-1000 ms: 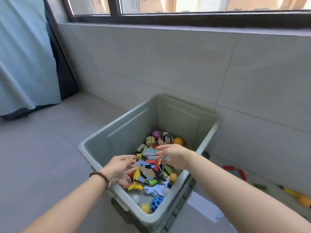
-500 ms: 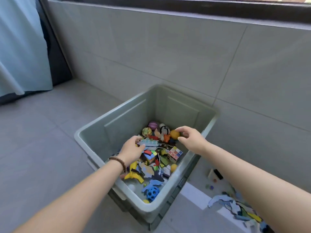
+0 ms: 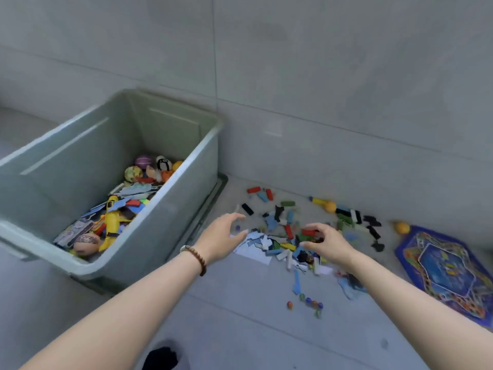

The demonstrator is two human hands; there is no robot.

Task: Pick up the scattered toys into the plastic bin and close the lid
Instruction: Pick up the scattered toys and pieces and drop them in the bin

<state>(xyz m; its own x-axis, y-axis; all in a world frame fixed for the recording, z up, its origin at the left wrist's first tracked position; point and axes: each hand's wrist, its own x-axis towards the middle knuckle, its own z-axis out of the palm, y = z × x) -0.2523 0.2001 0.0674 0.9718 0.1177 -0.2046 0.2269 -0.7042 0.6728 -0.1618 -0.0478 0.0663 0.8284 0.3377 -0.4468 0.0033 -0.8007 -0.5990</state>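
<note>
Left hand (image 3: 224,236): fingers spread, empty, beside bin (image 3: 173,222).
Right hand (image 3: 329,245): curled over toys (image 3: 282,236); hold unclear.
Floor: board (image 3: 448,271), marbles (image 3: 309,303) nearby.

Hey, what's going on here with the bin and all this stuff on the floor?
A person is clearing toys into the plastic bin, which stands open and partly filled. Both hands are over the pile of small pieces beside it: the left hand spread open, the right hand curled over the pieces, though whether it grips any is unclear. Marbles and a blue puzzle board lie nearby on the floor.
</note>
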